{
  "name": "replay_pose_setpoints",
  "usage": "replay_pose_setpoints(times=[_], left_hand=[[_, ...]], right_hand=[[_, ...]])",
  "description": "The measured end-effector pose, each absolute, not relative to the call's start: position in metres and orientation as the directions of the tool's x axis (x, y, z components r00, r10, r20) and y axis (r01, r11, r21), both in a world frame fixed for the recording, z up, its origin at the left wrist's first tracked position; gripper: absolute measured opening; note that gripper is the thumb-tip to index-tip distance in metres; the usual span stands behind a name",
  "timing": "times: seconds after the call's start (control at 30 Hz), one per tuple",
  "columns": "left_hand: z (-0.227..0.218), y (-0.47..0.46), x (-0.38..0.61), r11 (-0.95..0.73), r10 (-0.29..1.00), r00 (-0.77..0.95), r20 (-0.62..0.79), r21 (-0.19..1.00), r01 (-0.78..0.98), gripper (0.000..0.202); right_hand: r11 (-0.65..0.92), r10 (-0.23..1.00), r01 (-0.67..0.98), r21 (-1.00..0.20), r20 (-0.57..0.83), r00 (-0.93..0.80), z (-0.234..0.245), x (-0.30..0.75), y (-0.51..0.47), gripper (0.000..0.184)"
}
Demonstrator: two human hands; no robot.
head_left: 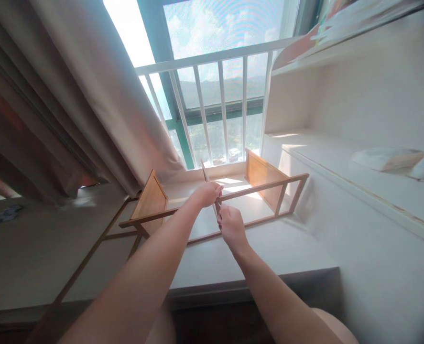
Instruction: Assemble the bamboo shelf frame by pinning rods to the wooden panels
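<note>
A wooden shelf frame [262, 189] lies on its side on the white window ledge, with a wooden end panel [265, 179] at the right and another wooden end panel [149, 198] at the left. A thin middle board [204, 170] stands edge-on between them. My left hand [208, 193] is closed at the upper rail, where that board meets it. Just below and to the right, my right hand [231, 222] is closed in a pinch close to the board's near edge. What its fingers hold is too small and hidden to make out.
Behind the frame stands a white railing [222, 110] before the window. A grey curtain [90, 86] hangs at the left. To the right is a white built-in shelf [341, 157] with a plastic bag [387, 159] on it. Long wooden bars [79, 270] extend toward the lower left.
</note>
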State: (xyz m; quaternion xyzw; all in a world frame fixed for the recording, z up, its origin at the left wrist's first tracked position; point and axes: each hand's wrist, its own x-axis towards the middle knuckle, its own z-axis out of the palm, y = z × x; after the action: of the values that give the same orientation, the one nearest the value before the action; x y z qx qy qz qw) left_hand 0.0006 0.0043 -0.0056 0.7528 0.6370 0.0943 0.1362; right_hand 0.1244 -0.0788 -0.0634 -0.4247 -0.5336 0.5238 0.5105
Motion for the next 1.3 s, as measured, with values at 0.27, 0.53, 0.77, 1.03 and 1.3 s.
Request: replay_pose_setpoints(times=[0.27,0.53,0.77,1.03,1.3], left_hand=[[-0.006,0.005,0.000,-0.145,0.986,0.163,-0.029,0.321,0.936,0.030],[-0.007,0.006,-0.001,-0.145,0.987,0.159,-0.021,0.308,0.940,0.030],[-0.007,0.007,-0.002,-0.143,0.987,0.160,-0.032,0.297,0.944,0.031],[-0.007,0.007,-0.003,-0.143,0.985,0.164,-0.052,0.283,0.948,0.031],[-0.007,0.007,-0.003,-0.166,0.982,0.184,-0.036,0.295,0.941,0.030]], right_hand=[[-0.317,0.946,-0.655,-0.686,-0.180,-0.269,-0.061,0.112,-0.089,0.032],[-0.612,0.789,-0.765,-0.199,-0.212,-0.576,-0.048,0.118,-0.095,0.026],[-0.534,0.841,-0.733,-0.421,-0.178,-0.511,-0.044,0.118,-0.095,0.029],[-0.259,0.965,-0.617,-0.743,-0.177,-0.192,-0.063,0.114,-0.082,0.038],[0.328,0.921,0.713,-0.620,0.378,-0.095,-0.063,0.141,-0.069,0.040]])
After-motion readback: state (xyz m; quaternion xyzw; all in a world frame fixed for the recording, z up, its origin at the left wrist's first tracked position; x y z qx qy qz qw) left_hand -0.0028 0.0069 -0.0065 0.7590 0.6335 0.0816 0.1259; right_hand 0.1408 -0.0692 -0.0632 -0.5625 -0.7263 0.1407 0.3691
